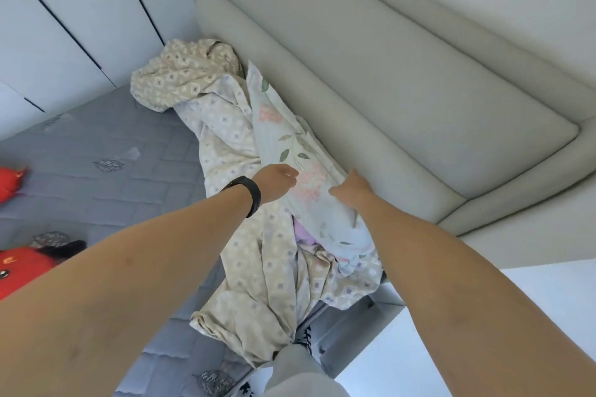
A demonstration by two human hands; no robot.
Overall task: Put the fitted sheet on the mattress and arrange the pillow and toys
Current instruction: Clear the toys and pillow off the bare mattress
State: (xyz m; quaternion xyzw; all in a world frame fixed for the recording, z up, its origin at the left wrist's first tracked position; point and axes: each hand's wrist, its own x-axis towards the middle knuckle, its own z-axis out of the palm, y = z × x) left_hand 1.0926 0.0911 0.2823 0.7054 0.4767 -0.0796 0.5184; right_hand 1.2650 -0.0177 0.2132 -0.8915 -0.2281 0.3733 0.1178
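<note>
the grey quilted mattress (96,177) with its stitched leaf motifs lies bare over almost all of its visible surface, so the main step, fitting the sheet, is not done as far as this view shows. the padded pale grey headboard (371,100) runs along the right, and white cupboard doors (58,26) stand past the far edge of the bed.

the beige fitted sheet with a small diamond print (258,267) lies bunched in a long crumpled strip along the headboard side of the mattress, one end heaped in the far corner, the near end spilling over the bed's edge by the person's knee. none of its corners looks hooked over a mattress corner.

the pale blue pillow with pink flowers and green leaves (283,138) lies on top of that strip, leaning against the headboard. it probably has to come off before the sheet can be spread.

two red plush toys (19,264) sit at the left edge of the view, well apart from the sheet, not yet arranged.

the right hand (350,190) rests on the pillow's near part with fingers bent into the fabric, apparently taking hold. the left hand (279,182), a black band (250,195) on its wrist, is at the pillow's left edge; its fingers curl, but i cannot tell whether they hold the cloth.

so the task seems near its start: pillow to move, sheet to spread and fit, then pillow and toys to place.
</note>
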